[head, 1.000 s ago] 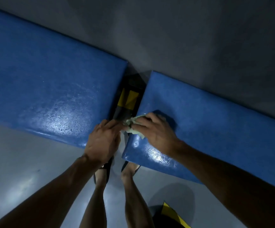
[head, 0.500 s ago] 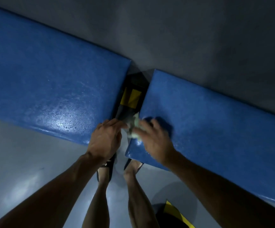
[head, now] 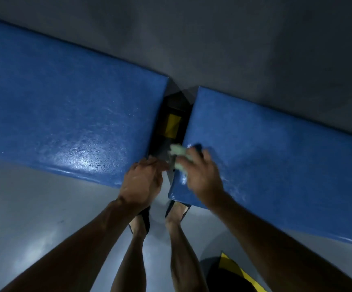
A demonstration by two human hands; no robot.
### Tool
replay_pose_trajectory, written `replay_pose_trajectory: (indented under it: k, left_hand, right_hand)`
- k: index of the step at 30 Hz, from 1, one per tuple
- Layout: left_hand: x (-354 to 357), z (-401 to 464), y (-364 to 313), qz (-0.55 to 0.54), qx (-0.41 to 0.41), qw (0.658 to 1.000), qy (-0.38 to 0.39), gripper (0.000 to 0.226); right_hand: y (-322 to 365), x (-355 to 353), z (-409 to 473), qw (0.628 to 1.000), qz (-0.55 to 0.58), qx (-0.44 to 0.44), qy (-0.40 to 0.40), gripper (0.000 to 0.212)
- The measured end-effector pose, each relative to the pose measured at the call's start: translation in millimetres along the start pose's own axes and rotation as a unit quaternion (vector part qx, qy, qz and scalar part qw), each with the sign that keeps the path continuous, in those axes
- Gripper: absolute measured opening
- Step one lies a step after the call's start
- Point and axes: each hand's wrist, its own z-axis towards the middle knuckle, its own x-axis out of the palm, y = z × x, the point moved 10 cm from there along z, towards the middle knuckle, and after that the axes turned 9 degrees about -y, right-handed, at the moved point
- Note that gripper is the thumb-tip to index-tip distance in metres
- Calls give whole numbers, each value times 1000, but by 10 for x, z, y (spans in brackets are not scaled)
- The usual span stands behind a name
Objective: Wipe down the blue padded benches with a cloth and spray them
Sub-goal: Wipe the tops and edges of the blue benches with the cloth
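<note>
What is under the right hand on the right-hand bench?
A pale green cloth sticks out from under the right hand, at the near-left corner of the right bench. The hand covers the rest of the cloth and the padding beneath.

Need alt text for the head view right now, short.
The right hand presses a pale cloth onto the near corner of the right blue bench. The left hand hovers at the gap beside the wet left bench.
</note>
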Motion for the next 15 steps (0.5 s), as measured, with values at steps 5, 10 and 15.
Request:
replay_pose_trajectory:
  k: [5,10,15]
  left_hand:
    - [-32,-60,41,-9,15,1000,25,32]
    - [-3,-122,80,-5,38,999,38,33]
    - [-7,-124,25,-12,65,996,58,31]
  right_hand:
    - [434,161,-681,979,63,-106,160,59]
    - [-211,-148,113,995,-74,-54,49,33]
    - [-312,-145,34,988,-81,133,-4,33]
